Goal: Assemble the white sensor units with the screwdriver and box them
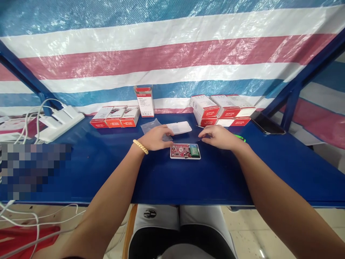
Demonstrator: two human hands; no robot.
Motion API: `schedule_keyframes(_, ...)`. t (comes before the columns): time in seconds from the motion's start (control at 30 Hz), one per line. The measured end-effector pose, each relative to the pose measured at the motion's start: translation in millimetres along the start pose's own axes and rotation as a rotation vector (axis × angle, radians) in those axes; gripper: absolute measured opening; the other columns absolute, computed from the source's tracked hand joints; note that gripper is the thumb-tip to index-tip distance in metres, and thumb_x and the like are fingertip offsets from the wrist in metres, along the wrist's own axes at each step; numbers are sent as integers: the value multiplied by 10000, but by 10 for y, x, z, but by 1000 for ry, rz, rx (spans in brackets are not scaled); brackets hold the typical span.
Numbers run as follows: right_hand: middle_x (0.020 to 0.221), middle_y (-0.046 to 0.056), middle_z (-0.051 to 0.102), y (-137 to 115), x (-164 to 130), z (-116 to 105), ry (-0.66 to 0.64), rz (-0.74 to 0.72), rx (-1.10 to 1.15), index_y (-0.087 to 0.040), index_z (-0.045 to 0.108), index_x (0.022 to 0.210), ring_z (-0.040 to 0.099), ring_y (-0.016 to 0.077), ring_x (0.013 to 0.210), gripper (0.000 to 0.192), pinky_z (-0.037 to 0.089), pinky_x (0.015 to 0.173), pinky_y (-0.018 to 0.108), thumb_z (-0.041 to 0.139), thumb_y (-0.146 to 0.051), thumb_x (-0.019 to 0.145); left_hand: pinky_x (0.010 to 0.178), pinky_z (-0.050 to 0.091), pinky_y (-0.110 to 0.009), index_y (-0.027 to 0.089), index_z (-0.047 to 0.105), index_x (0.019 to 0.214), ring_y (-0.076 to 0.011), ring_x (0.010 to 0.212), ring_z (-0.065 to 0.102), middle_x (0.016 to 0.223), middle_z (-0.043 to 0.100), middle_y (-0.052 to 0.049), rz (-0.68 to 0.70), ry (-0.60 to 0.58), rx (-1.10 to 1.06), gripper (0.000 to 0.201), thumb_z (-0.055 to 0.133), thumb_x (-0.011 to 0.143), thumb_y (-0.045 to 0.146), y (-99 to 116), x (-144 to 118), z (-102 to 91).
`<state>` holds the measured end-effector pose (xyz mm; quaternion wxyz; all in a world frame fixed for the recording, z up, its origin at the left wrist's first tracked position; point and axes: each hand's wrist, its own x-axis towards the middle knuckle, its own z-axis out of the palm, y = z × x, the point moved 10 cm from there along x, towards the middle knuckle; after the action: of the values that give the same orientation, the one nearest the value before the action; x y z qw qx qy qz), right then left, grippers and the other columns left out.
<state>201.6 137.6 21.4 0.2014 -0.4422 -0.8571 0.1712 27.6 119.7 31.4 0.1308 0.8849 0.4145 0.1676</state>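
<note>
The person's lap in black and white shorts (178, 230) is nearest to the camera, below the front edge of the blue surface (107, 172), and from there both bare forearms go forward over it. The left hand (156, 138), with a bracelet of pale beads (140, 146) on the wrist, lies loosely curled with its fingers touching a small clear plastic bag (151, 126) just behind the opened device; it does not grasp anything firmly. The right hand (218, 136) is pinched around a thin tool (199, 126), perhaps a small screwdriver; the tool is too small to tell exactly. Between and just in front of both hands lies the opened device (185, 151), a white shell with a red circuit board and a green battery inside, flat on the surface. Just behind it lies the white cover (179, 127), apart from the shell. Farther back, three red and white boxes (115, 117) lie in a row at the left, one box (145, 101) stands upright in the middle, and a pile of the same boxes (222, 109) is at the right. A white power strip (60, 122) with cables is at the far left, and a dark phone (268, 124) is at the far right.
</note>
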Motion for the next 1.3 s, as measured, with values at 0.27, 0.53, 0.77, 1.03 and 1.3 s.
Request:
schedule_keyframes(0.27, 853, 49, 716, 85, 38, 146, -63, -22, -28, -224, 762, 816, 645, 204, 792, 173, 502, 742, 336, 598, -240, 765, 781, 501, -337, 179, 701, 887, -197, 797, 629, 857, 675, -41, -3, 133, 78, 238, 530, 726, 144, -79, 26, -70)
schedule_keyframes(0.53, 823, 58, 689, -47, 23, 117, 0, -13, -75, -211, 696, 755, 605, 202, 766, 170, 451, 722, 325, 539, -230, 817, 810, 503, -361, 170, 667, 975, -219, 877, 625, 897, 669, -66, 33, 197, 169, 227, 535, 790, 175, 137, 49, -91)
schedule_keyframes(0.77, 782, 33, 644, -413, 67, 130, 171, -27, 622, -190, 643, 805, 573, 166, 726, 220, 433, 653, 296, 592, -404, 817, 788, 503, -321, 191, 646, 973, -172, 801, 634, 829, 682, -48, 318, 403, 91, 212, 565, 903, 374, 720, 21, -81)
schedule_keyframes(1.03, 495, -62, 394, -344, 78, 393, 110, 138, 1213, -171, 656, 736, 294, 59, 459, 317, 174, 461, 238, 772, -456, 661, 718, 524, -288, 221, 698, 883, -138, 719, 635, 755, 687, -35, 311, 545, 57, 259, 517, 936, 398, 707, -37, -189)
schedule_keyframes(1.3, 552, -28, 490, -333, 63, 299, 130, 131, 1127, -177, 721, 803, 345, 71, 478, 230, 215, 464, 246, 723, -384, 702, 680, 524, -259, 218, 703, 937, -121, 746, 611, 809, 660, -35, 410, 664, 32, 228, 475, 946, 210, 668, -104, -258)
